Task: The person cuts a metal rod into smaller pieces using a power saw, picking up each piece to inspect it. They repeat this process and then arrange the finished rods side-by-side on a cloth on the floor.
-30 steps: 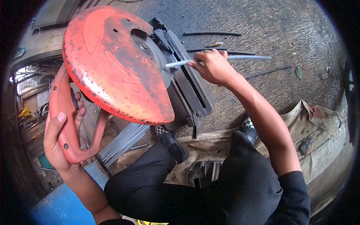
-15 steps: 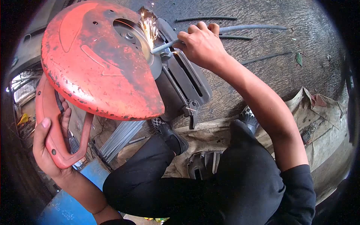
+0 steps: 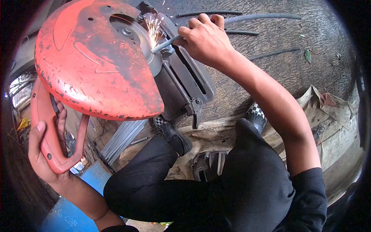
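Observation:
My left hand is wrapped round the red handle of a cut-off saw, with the fingers by the trigger side. The saw's worn red guard covers much of the spinning disc. In my right hand is a grey threaded rod, gripped partway along and running out to the right. Its left end meets the disc's edge, and sparks spray upward from there. Below the rod is the saw's dark base with a clamp screw.
Dark rods lie on the rough floor beyond my right arm. A bundle of grey rods sits left of my foot, near a blue panel. A dirty cloth spreads at the right. A dark metal part lies between my legs.
The saw, the rod and both hands appear shifted slightly left in view. Sparks still fly, somewhat fewer than before. Both grips look the same.

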`<state>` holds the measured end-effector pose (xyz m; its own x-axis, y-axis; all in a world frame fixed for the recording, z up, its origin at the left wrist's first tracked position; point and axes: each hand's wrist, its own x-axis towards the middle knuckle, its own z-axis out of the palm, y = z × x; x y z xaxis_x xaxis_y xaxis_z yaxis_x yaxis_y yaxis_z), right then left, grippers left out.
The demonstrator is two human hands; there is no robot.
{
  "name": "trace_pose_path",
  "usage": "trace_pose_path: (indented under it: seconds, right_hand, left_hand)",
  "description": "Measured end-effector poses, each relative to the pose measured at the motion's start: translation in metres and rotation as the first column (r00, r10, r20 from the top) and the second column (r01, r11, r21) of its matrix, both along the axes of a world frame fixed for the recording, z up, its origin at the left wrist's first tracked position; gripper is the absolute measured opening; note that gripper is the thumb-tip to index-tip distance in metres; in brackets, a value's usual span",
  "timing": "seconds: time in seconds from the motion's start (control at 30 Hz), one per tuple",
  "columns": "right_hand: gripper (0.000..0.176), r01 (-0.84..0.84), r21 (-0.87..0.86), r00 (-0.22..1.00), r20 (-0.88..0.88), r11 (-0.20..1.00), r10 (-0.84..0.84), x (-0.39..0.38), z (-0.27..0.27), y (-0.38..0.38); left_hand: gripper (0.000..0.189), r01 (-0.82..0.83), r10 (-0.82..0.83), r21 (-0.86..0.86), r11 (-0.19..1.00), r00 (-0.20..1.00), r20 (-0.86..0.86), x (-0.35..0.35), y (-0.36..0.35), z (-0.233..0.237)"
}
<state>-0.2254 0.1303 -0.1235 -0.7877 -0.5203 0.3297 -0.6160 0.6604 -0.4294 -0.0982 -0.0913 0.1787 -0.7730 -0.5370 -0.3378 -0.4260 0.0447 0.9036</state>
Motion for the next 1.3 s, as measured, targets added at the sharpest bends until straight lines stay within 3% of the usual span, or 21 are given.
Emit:
trace_pose_path:
  seconds: [0.3,0.5,0.7,0.83,1.3]
  right_hand:
    - [0.022,-0.021,-0.008,1.000,-0.002,1.000,0.021,0.010,0.003,0.013]
    - [0.024,-0.013,0.002,0.990,0.140,1.000,0.013,-0.006,0.000,0.013]
    - [0.028,0.001,-0.018,1.000,-0.016,1.000,-0.001,-0.021,-0.007,0.001]
    - [0.027,-0.012,-0.025,1.000,0.021,1.000,0.013,-0.019,-0.004,-0.007]
    - [0.024,0.003,0.015,0.995,-0.097,1.000,-0.001,-0.014,0.004,-0.005]
  left_hand:
    - [0.059,-0.023,0.023,0.015,1.000,1.000,0.002,0.000,-0.001,0.001]
    - [0.061,0.045,-0.040,-0.066,0.997,0.997,0.073,0.001,-0.010,0.003]
    - [0.063,0.025,-0.025,-0.027,0.999,1.000,-0.002,-0.001,-0.001,-0.002]
    - [0.063,0.027,-0.027,-0.002,1.000,1.000,-0.001,0.000,0.000,-0.002]
    - [0.062,-0.012,0.012,0.004,1.000,1.000,-0.010,-0.001,0.001,0.000]
